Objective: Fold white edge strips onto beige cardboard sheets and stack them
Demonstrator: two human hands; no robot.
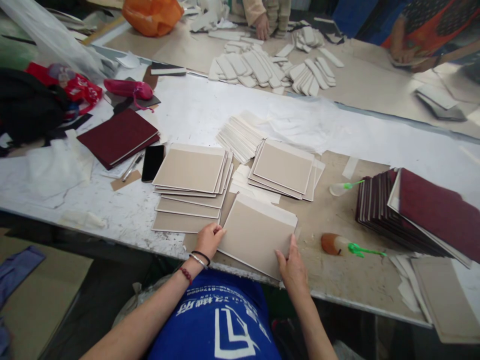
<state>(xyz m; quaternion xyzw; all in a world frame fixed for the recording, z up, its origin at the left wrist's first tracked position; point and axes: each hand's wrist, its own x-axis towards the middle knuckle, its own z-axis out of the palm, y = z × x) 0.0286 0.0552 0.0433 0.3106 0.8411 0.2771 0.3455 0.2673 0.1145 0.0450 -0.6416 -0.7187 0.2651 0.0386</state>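
Note:
A flat beige board panel (257,235) with a pale strip along its far edge lies at the table's front edge, slightly turned. My left hand (210,241) pinches its left edge with curled fingers. At the right edge, my right hand (294,265) has its thumb on top and a finger along the side; its other fingers are partly hidden. Just left of the panel is a fanned stack of similar beige panels (189,170). Behind it sits a smaller stack of beige panels (284,166), next to a fan of whitish strips (240,137).
On the right stand a pile of maroon covers (431,205) and two glue bottles (339,189) (332,244) with green tops. A phone (152,163), pen (133,167) and maroon folder (119,137) lie left. Across the table, other people's hands (262,26) are near white pieces (251,65).

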